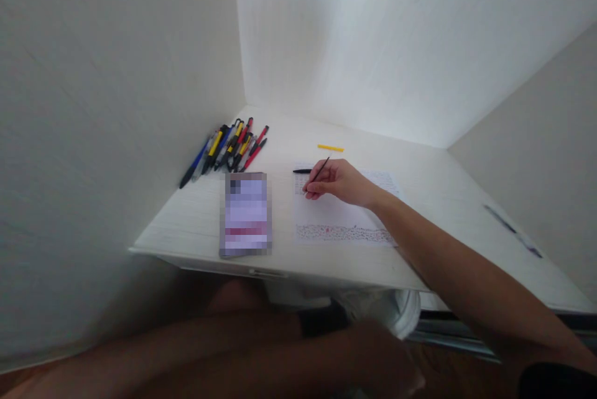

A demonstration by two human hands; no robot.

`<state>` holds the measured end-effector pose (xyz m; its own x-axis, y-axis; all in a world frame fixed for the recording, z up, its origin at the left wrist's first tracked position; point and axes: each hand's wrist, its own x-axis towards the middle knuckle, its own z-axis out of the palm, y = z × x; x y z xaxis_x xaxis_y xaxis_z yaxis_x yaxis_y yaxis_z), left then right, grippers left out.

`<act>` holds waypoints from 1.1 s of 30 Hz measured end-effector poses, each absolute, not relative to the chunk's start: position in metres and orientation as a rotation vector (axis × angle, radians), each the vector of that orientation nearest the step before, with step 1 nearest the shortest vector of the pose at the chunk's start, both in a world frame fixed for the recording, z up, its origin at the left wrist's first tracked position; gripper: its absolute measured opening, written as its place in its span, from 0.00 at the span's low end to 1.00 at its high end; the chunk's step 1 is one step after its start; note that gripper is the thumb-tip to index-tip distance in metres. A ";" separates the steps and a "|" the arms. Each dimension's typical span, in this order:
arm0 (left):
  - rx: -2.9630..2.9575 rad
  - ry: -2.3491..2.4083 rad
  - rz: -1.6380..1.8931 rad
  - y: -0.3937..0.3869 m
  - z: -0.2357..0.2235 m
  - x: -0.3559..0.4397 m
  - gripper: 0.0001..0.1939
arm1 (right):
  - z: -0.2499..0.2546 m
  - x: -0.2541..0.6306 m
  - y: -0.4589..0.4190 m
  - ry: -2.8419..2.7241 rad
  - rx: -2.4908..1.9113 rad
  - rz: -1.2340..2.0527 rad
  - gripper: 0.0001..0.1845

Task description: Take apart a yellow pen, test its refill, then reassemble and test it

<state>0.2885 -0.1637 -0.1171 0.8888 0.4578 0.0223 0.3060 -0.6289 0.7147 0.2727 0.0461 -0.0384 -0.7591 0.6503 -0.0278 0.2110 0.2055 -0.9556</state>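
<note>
My right hand (pixel 336 183) rests on a printed sheet of paper (pixel 342 215) on the white desk (pixel 196 225). Its fingers are pinched round a thin black pen (pixel 319 171) whose tip touches the sheet's upper left. A black pen cap or second pen (pixel 301 171) lies just left of the hand. My left hand (pixel 382 368) is low in the foreground, below the desk's front edge, dark and blurred; its fingers are not readable.
A heap of several pens (pixel 228 147), blue, yellow, red and black, lies at the desk's back left by the wall. A blurred booklet (pixel 245 214) sits left of the sheet. A yellow stick (pixel 330 148) lies behind it. Another pen (pixel 512 230) lies far right.
</note>
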 end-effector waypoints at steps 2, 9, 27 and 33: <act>2.344 0.289 0.149 -0.157 -0.115 0.288 0.12 | -0.042 0.273 0.044 -2.078 -0.816 1.569 0.15; 2.549 0.432 0.299 -0.147 -0.070 0.254 0.10 | -0.056 0.277 0.037 -2.141 -0.847 1.261 0.11; 2.345 1.628 -0.131 -0.123 -0.014 0.178 0.30 | -0.065 0.279 0.039 -2.270 -0.858 1.029 0.07; 2.347 1.655 -0.112 -0.121 -0.013 0.181 0.28 | -0.067 0.279 0.039 -2.295 -0.917 0.954 0.07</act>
<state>0.1809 -0.1208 -0.0133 0.3454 0.9135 -0.2149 0.9341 -0.3128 0.1719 0.2786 0.0392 -0.0668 -0.6559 0.7342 0.1751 0.3935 0.5306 -0.7507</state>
